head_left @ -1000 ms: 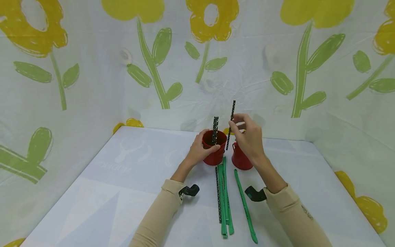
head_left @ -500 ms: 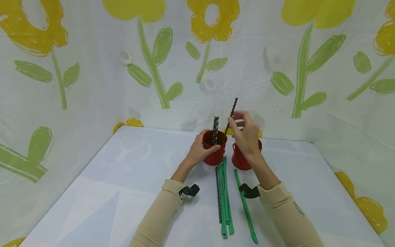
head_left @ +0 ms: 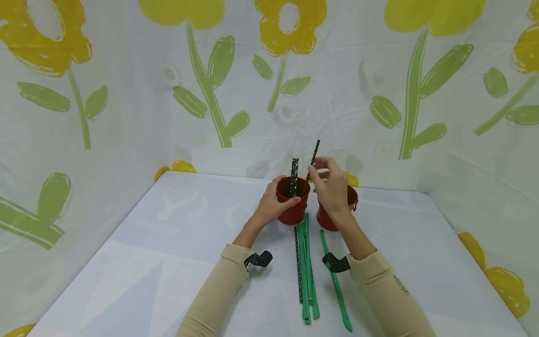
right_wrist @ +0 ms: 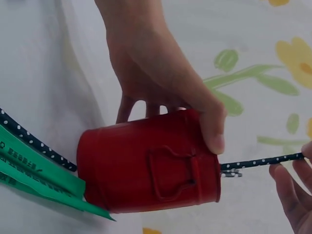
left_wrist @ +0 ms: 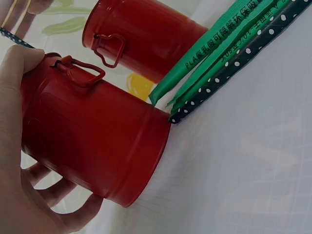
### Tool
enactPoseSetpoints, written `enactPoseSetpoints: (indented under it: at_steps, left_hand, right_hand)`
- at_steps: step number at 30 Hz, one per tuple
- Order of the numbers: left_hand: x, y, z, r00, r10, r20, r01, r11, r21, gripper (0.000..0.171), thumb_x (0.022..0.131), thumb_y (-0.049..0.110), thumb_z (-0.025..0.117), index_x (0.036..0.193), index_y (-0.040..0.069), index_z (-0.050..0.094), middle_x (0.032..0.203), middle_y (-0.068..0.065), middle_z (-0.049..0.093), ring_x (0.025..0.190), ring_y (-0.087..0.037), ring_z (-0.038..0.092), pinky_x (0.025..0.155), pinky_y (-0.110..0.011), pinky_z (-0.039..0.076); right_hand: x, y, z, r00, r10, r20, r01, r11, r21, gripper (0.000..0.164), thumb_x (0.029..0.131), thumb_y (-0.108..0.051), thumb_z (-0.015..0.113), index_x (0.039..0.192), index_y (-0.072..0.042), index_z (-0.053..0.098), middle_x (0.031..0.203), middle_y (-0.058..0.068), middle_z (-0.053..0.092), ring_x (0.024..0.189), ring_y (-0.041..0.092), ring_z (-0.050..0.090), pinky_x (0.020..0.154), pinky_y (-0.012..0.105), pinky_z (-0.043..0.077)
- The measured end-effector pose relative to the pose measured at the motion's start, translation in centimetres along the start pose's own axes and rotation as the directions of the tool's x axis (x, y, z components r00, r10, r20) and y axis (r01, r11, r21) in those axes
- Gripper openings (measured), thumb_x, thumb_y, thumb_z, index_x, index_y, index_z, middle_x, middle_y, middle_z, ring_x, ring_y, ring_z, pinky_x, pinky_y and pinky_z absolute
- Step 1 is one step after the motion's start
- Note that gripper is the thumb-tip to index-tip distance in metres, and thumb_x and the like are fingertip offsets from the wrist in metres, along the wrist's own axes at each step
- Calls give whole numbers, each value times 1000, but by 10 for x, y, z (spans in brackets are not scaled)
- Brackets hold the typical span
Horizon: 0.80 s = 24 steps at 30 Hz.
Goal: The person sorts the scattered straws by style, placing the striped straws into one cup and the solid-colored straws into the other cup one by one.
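My left hand (head_left: 269, 203) grips a small red metal bucket (head_left: 290, 216) round its side, thumb near the rim. Inside that bucket stand several black straws with white dots (head_left: 294, 171). Between thumb and fingers, my right hand (head_left: 334, 189) pinches another dotted straw (head_left: 316, 150), tilted, its lower end down inside the bucket's mouth. The right wrist view also has this straw (right_wrist: 263, 162) running from the rim to the fingertips. A second red bucket (head_left: 326, 221) stands just to the right, partly hidden behind my right hand; its contents do not show.
In front of the buckets lie several straws in printed green wrappers (head_left: 305, 281), with an unwrapped dotted straw (head_left: 297, 267) along their left side. A lone green-wrapped straw (head_left: 337, 290) lies slanted to the right. Behind the white table (head_left: 168, 252) hangs a flower-patterned curtain (head_left: 328, 103).
My right hand has moved left and slightly down. The pinched straw's lower end has gone from beside the bucket to inside its mouth. My left hand has stayed on the bucket.
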<state>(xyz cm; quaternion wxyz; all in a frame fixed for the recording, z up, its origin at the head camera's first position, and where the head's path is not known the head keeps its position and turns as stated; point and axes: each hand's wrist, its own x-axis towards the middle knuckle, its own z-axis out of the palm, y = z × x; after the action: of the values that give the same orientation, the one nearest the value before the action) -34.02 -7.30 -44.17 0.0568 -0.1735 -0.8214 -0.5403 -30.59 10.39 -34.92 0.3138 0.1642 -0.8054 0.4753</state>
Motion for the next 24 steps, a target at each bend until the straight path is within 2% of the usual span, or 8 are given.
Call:
enactPoseSetpoints:
  at_steps: [10,16,24]
  left_hand:
    - [0,1,0,1000,3,0,-3,1000,8,80,84,46,71,150,26,29,143,-3,45,131,-20,45,102,-46,50]
    - [0,1,0,1000,3,-3,-3,1000,11,80,84,47,71,150,28,29,143,-3,46,131,-20,46,103,-46,50]
    - [0,1,1,1000,2,-2,-2,1000,24,82,85,45,71,151,22,28,144,-4,45,132,-21,46,103,-46,50]
  right_hand:
    - [-2,6,9,995,93,42,-91,995,-31,31,96,-27,63,123,-11,61,108,12,71,85,30,74,58,34,60]
    - [-1,5,12,994,101,48,-99,995,-29,31,96,-27,64,123,-12,61,108,12,71,85,30,74,59,35,60]
    - [-2,6,14,989,129,70,-127,991,-32,30,96,-25,64,123,-13,61,108,12,71,85,27,74,61,35,61]
